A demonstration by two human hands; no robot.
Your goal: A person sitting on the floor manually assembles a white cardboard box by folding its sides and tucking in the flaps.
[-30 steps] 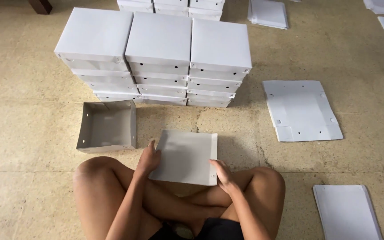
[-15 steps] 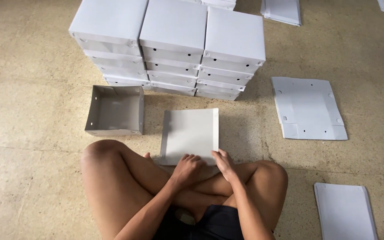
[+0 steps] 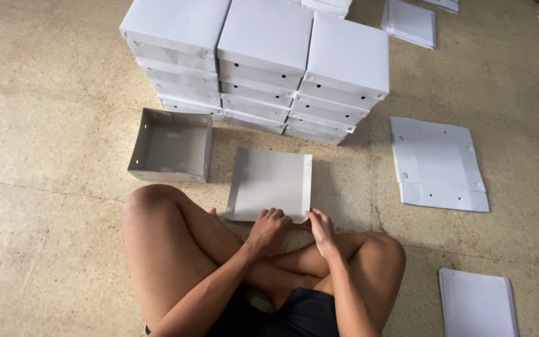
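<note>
I sit cross-legged on the floor. A flat white cardboard sheet with one side flap folded up lies in front of my legs. My left hand presses on its near edge with curled fingers. My right hand pinches the near right corner of the same sheet. An open grey-white box tray stands on the floor to the left of the sheet.
Three stacks of closed white boxes stand behind the sheet. A pile of flat punched sheets lies to the right, another flat pile at the near right, and more sheets at the far edge. The floor is speckled beige stone.
My hands slid from the sheet's two sides to its near edge, the left one moving right. The sheet now lies flatter and slightly farther from my legs.
</note>
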